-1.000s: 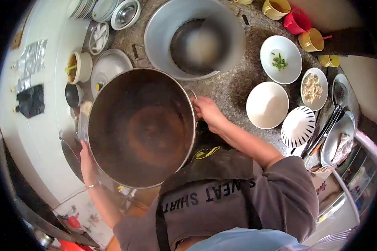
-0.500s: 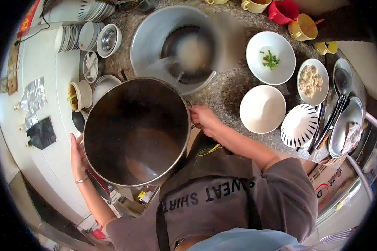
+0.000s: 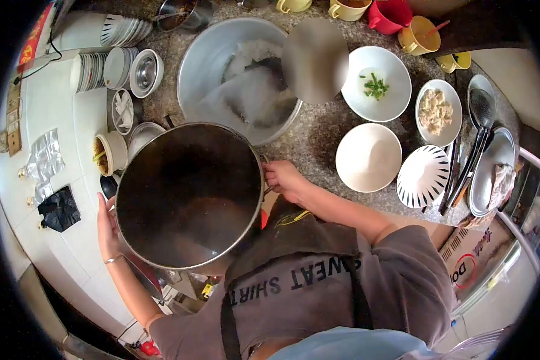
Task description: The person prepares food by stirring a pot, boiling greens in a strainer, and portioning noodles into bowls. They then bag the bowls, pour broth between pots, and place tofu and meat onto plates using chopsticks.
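A large, dark, deep pot (image 3: pixel 189 192) is held between my two hands in front of my body. My left hand (image 3: pixel 108 231) grips its left side; the fingers are partly hidden behind the wall. On the other side, my right hand (image 3: pixel 284 180) is closed around the side handle. A reddish-brown sheen shows low on the inner wall, but its contents are too dark to make out. Just beyond the pot's far rim stands a wide metal basin (image 3: pixel 198 78), with whitish steam over its dark interior.
Right on the stone counter (image 3: pixel 318 141) are a bowl with chopped greens (image 3: pixel 354 90), a white bowl (image 3: pixel 369 157), a striped bowl (image 3: pixel 423 174), a dish of pale food (image 3: pixel 436 112) and ladles (image 3: pixel 483 117). Stacked plates (image 3: pixel 90 72) stand left. A round blur hides part of the back.
The whitish steam over the basin has spread and thickened. The counter items have shifted slightly left in view. Both hands keep their hold on the pot.
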A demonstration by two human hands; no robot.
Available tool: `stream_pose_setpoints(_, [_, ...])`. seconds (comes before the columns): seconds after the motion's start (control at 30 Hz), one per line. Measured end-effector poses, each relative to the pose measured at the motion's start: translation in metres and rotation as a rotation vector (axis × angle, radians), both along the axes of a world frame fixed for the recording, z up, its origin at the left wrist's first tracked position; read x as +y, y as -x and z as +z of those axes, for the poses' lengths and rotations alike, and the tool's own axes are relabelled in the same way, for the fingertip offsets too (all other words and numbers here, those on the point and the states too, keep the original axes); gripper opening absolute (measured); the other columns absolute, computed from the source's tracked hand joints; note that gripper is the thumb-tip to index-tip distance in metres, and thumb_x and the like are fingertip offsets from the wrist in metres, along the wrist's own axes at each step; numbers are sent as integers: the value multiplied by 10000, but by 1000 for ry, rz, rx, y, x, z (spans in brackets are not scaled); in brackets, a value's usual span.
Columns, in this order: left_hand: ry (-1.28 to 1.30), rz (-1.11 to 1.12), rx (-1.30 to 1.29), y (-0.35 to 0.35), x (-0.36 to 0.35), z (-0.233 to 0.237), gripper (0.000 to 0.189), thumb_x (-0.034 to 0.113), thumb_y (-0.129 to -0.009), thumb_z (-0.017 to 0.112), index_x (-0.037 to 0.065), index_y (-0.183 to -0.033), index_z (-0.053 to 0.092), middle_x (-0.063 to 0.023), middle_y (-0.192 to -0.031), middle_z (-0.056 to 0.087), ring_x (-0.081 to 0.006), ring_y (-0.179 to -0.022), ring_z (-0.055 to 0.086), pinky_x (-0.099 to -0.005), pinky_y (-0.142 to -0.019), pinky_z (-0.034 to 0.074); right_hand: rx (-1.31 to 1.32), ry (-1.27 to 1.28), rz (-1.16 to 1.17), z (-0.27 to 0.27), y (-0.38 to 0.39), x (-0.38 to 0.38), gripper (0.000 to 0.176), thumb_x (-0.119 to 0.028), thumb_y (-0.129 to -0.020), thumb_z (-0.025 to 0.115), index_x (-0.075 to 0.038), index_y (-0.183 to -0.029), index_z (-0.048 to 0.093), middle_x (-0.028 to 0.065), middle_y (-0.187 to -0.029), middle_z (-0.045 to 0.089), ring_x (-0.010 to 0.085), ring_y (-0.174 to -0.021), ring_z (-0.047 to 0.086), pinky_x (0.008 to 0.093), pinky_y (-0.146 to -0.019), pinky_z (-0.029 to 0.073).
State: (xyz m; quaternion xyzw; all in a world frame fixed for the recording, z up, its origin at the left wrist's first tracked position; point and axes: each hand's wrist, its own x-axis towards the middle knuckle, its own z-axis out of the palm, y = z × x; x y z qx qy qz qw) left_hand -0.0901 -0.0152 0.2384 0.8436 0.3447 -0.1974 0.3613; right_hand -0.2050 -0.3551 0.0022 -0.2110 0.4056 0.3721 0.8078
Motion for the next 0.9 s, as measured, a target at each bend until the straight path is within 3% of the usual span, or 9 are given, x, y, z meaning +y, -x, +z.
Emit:
stream_pose_setpoints(0.27, [-26, -6, -61, -9, -13, 3, 726, 625, -851, 380, -28, -1119, 549, 40, -568, 565, 1, -353, 261, -178, -337, 136, 21, 1, -29, -12, 1, -3, 171, -173, -871, 456, -150, -704, 483, -95, -560, 344, 30, -452, 296, 203, -408, 171])
stream_pose_setpoints(0.47, [76, -53, -41, -27, -10, 0, 742, 616, -851, 391, -45, -1167, 505, 12, -611, 600, -1, -353, 300, -166, -328, 155, 16, -17, -98, -49, 14, 5, 237, -136, -857, 458, -104, -624, 481, -31, -559, 420, 91, -476, 405, 215, -436, 296])
stream_pose_setpoints(0.53, [131, -39, -77, -29, -22, 0, 723, 603, -857, 395, -41, -1166, 501, -7, -654, 626, 0, -357, 345, -155, -322, 170, -13, 4, -18, -52, 16, 3, 181, -202, -902, 396, -105, -878, 547, -47, -611, 454, 73, -536, 415, 234, -460, 244])
stream_pose_setpoints(0.57, [132, -46, -76, -32, -21, 0, 723, 603, -857, 395, -41, -1166, 501, -7, -654, 626, 0, -357, 345, -155, -322, 170, -13, 4, -25, -57, 18, 4, 181, -202, -902, 396, -105, -878, 547, -47, -611, 454, 73, -536, 415, 234, -460, 244])
stream_pose_setpoints(0.63, [235, -82, -32, -41, -13, -1, 679, 579, -864, 411, -30, -1147, 510, -22, -696, 645, -4, -375, 404, -146, -323, 183, -42, -23, -98, -64, 20, 5, 187, -154, -876, 450, -61, -739, 538, 21, -628, 503, 127, -573, 478, 246, -548, 396])
stream_pose_setpoints(0.77, [255, -75, -26, -54, -11, -4, 618, 539, -870, 444, -19, -1123, 519, -36, -729, 656, -11, -394, 449, -135, -321, 211, -21, -35, -47, -58, 21, -4, 201, -182, -894, 429, -58, -790, 548, 28, -659, 514, 138, -624, 498, 291, -591, 418])
stream_pose_setpoints(0.83, [248, -63, -3, -59, -14, -4, 566, 484, -876, 480, -28, -1113, 513, -70, -782, 659, -58, -492, 556, -144, -373, 353, -92, 27, 34, -51, 21, -10, 226, -216, -904, 415, -75, -790, 549, 31, -679, 528, 151, -657, 511, 302, -622, 427])
stream_pose_setpoints(0.9, [253, -26, -63, -58, -20, -11, 551, 464, -877, 491, -35, -1108, 510, -94, -826, 656, -88, -561, 590, -166, -438, 415, -96, 9, 8, -80, 30, 4, 231, -231, -903, 418, -79, -787, 547, 33, -693, 537, 155, -639, 511, 297, -608, 426])
